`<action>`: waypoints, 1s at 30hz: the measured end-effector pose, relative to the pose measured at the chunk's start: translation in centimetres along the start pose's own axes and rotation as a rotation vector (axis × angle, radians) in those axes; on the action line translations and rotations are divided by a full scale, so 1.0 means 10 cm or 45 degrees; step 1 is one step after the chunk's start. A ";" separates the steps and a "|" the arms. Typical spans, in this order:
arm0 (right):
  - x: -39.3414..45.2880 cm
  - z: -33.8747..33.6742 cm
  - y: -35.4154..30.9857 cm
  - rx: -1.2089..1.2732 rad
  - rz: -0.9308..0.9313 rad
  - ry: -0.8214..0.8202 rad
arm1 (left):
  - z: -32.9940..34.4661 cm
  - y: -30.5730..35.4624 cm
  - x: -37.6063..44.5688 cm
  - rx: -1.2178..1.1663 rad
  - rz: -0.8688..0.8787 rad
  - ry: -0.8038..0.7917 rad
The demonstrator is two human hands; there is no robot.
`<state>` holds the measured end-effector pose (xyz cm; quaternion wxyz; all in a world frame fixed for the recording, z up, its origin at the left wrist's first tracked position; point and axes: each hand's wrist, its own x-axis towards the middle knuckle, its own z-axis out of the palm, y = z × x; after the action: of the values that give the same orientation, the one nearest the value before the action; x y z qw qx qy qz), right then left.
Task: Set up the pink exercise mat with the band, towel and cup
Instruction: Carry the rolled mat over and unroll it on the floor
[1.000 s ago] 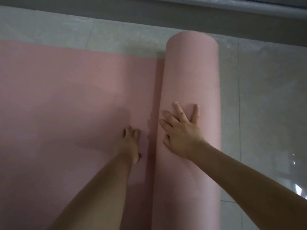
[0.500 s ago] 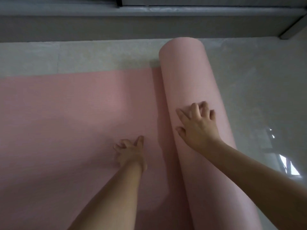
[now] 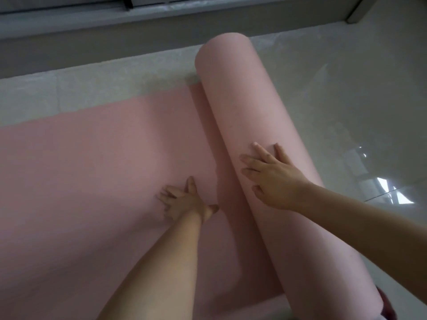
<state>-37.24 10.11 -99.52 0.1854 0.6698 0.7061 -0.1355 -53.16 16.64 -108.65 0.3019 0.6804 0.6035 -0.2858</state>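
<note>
Two hands work the pink mat [image 3: 80, 169] on the pale tiled floor [image 3: 346, 88], and neither grips anything. The right hand [image 3: 275, 179] lies flat with straight, spread fingers on top of the roll [image 3: 251, 125], the part of the mat not yet laid out; the left hand [image 3: 182, 200] presses fingers-down on the flat sheet just beside the roll's foot. Since a second ago the roll has travelled away from the left hand, swinging slightly askew, and a wider strip of flat mat now shows between that hand and the roll. That suggests the unrolling is under way but far from done, as the roll is thick under the right palm. No band, towel or cup is in sight, so those steps remain.
</note>
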 end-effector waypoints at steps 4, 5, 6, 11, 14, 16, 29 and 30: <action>-0.09 -0.05 0.01 -0.102 0.028 -0.019 | 0.04 0.00 -0.01 -0.067 -0.013 0.032; -0.09 -0.04 0.02 -0.066 0.016 -0.011 | 0.05 0.00 -0.02 -0.083 -0.016 0.036; -0.08 -0.02 0.06 -0.042 0.040 -0.020 | 0.05 0.01 -0.02 -0.106 -0.018 0.049; -0.07 -0.07 0.14 -0.026 0.134 0.047 | 0.11 0.03 -0.02 -0.161 -0.048 0.124; -0.14 -0.02 0.33 -0.043 0.213 0.057 | 0.10 0.09 -0.04 -0.165 -0.103 0.126; -0.18 -0.01 0.44 -0.092 0.234 0.023 | 0.09 0.16 -0.06 -0.180 -0.094 0.117; -0.21 0.16 1.02 -0.137 -0.066 0.229 | 0.23 0.73 -0.19 0.398 0.334 0.168; -0.22 0.16 1.07 -0.167 -0.091 0.236 | 0.23 0.76 -0.17 0.422 0.339 0.151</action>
<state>-26.34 8.16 -99.42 0.1580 0.6401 0.7511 -0.0330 -45.86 13.08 -108.34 0.1848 0.8102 0.4696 -0.2982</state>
